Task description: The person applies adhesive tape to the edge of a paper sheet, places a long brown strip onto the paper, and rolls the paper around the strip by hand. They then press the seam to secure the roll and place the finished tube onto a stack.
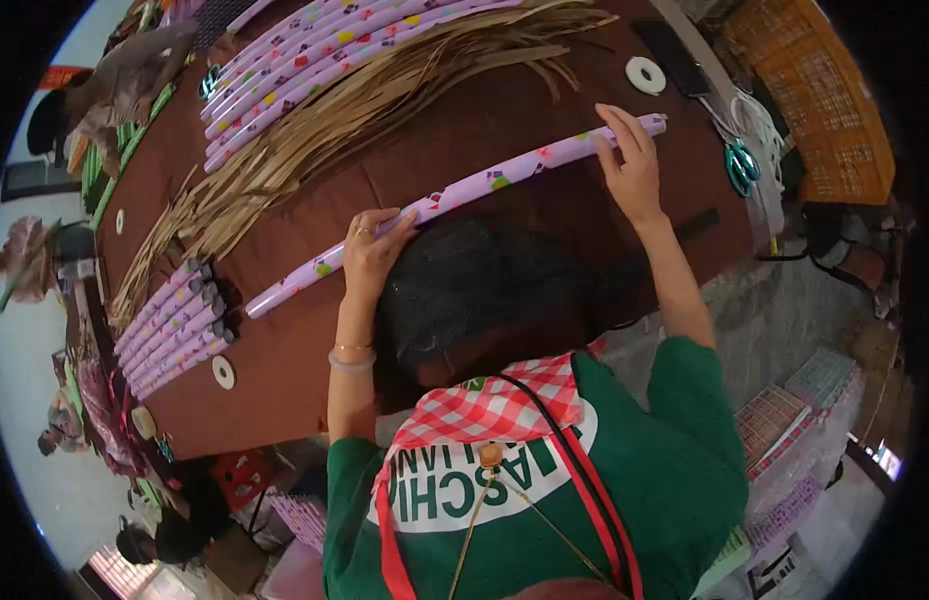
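A long, slim tube in lilac patterned wrapping lies slanted across the brown-covered table in front of me. My left hand, with a ring and bangles, is closed round it left of its middle. Close to the tube's upper right end, my right hand has its thumb and fingers on either side of the wrapping. Beyond the tube spreads a heap of flat tan strips. A dark, blurred shape sits between my forearms and hides part of the table.
Several lilac tubes lie at the back, and a shorter bundle lies left. White tape rolls rest on the brown cloth. Teal scissors and a dark phone are at right. Other people sit left.
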### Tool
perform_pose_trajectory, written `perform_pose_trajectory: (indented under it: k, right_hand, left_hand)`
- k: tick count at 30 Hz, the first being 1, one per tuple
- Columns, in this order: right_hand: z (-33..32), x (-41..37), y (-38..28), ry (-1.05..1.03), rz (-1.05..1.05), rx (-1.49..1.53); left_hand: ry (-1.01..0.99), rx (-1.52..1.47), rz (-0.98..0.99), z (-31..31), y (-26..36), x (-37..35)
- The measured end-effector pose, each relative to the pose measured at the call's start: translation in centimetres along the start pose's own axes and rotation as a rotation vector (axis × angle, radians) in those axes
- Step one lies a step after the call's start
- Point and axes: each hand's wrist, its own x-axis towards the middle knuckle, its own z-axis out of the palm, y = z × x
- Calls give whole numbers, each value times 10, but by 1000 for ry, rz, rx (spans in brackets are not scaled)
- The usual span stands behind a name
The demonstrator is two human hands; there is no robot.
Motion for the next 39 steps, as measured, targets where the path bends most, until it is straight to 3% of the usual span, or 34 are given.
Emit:
perform_pose_trajectory:
  k: [3,7,11,14,16,18,21,23,27,32,39]
  right_hand:
    - [35,15,-40,-269,-301,163]
    - [82,33,-82,-620,-384,394]
    - [105,33,-92,-718,-470,409]
    - [109,30,-91,-573,-626,295]
    - [104,29,-92,-624,-552,318]
    - [102,30,-92,-676,-477,336]
    - [99,31,-96,-749,-456,300]
    - [95,35,-96,-734,-512,265]
    - [101,45,-102,-679,-716,148]
    - [120,55,-120,-703,-901,93]
    - [126,54,-120,-699,-1012,5]
  left_hand:
    - [-18,-11,5,-2,-6,-3]
    - [-15,-2,-28,0,-8,-9]
    - [-19,-55,-113,2,-9,-13]
    - [15,-163,-224,-4,-3,-11]
    - [-2,-73,-88,-17,-2,-12]
    - [110,146,-24,-42,-4,-21]
    - [364,253,-445,-64,-9,-59]
    - [672,211,-767,-67,6,-68]
    - [638,114,-813,-56,2,-80]
    - [409,335,-462,-51,-2,-60]
    - [278,91,-374,-36,-18,-59]
